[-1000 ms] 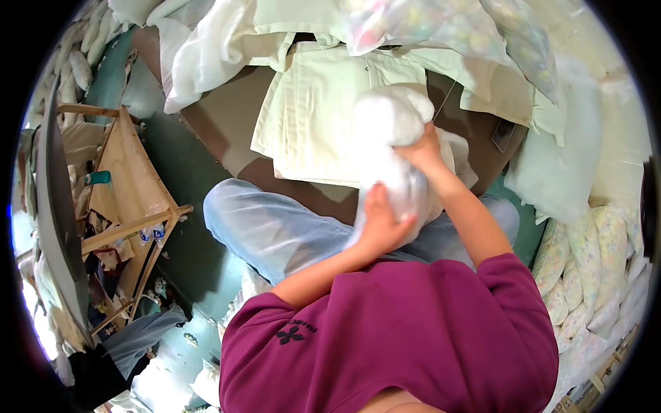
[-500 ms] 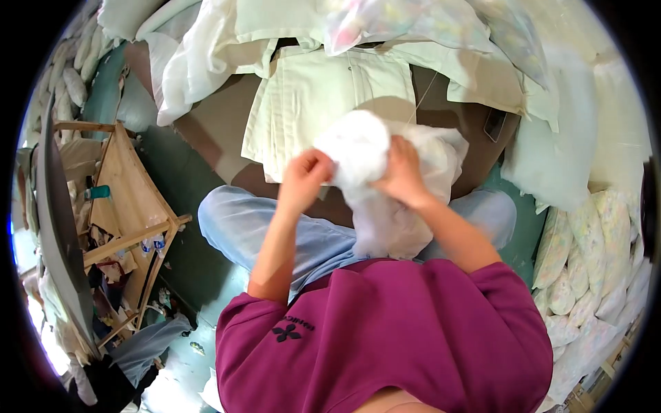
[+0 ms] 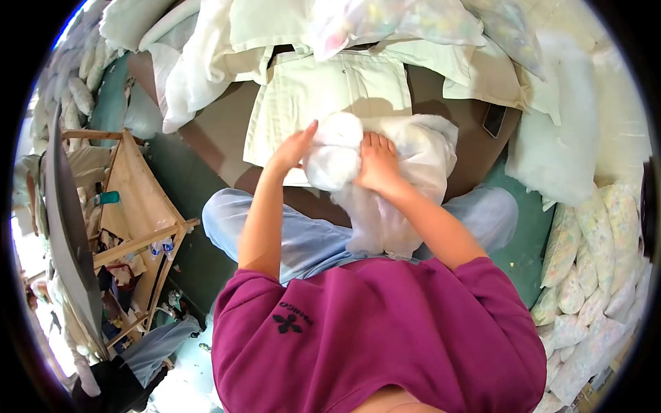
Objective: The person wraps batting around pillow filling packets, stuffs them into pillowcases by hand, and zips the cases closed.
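Observation:
A soft white wad of stuffing [image 3: 332, 165] shows a rolled, rounded top and lies between my two hands. On its left side is my left hand [image 3: 295, 149], fingers stretched out along its edge. My right hand [image 3: 378, 160] has its fingers curled over white material at the wad's right side. This material belongs to a thin, see-through white bag [image 3: 423, 148] with a bulky filling, which hangs down onto my lap. Whether the wad sits inside the bag's mouth or beside it, I cannot tell. Under and beyond lies a cream garment [image 3: 292, 103].
The brown work surface [image 3: 220, 124] holds a dark phone [image 3: 494, 120] at the right. White cushions [image 3: 551, 151] and a bag with coloured bits [image 3: 396, 24] lie around the far side. Filled bags [image 3: 582, 255] are stacked right; a wooden frame [image 3: 138, 213] stands left.
Both hands and the wad have shifted slightly left. My left hand's fingers have gone from bunched to stretched out, and the wad looks rounder.

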`<state>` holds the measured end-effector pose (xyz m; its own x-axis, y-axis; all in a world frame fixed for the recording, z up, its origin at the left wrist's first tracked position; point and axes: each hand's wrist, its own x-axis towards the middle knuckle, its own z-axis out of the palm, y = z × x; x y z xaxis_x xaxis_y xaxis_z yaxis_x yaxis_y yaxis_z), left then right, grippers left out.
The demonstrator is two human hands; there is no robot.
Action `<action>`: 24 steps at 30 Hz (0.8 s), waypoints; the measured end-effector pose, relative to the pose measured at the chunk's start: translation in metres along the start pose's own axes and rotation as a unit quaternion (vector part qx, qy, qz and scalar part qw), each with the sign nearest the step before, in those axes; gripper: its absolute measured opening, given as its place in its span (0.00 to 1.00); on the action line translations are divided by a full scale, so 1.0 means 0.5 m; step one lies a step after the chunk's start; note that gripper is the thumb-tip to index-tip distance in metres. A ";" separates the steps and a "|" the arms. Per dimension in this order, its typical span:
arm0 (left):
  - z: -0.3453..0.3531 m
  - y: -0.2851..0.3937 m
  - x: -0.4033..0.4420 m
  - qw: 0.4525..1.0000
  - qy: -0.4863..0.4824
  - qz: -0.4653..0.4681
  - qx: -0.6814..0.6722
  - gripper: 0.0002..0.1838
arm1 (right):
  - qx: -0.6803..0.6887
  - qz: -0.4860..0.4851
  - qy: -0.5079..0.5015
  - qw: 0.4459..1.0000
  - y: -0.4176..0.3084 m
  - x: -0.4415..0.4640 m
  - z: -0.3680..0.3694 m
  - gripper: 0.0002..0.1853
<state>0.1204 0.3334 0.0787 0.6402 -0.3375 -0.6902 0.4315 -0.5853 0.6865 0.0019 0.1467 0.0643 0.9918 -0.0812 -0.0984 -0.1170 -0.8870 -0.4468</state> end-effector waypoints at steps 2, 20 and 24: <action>0.016 -0.039 -0.009 0.997 0.022 0.036 -0.072 0.42 | 0.022 -0.001 0.028 0.999 -0.006 0.018 0.006 0.32; 0.222 -0.049 0.249 0.836 0.297 0.327 0.324 0.09 | 0.208 0.006 0.261 0.943 0.294 -0.227 -0.137 0.38; 0.226 0.022 0.236 0.856 0.269 0.243 0.369 0.23 | 0.411 0.143 0.262 0.862 0.301 -0.275 -0.178 0.43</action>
<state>0.1288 0.2039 -0.0210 0.9157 -0.4012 -0.0226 -0.3608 -0.8457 0.3933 -0.1475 -0.0159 0.0895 0.7785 -0.6276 0.0101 -0.1430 -0.1930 -0.9707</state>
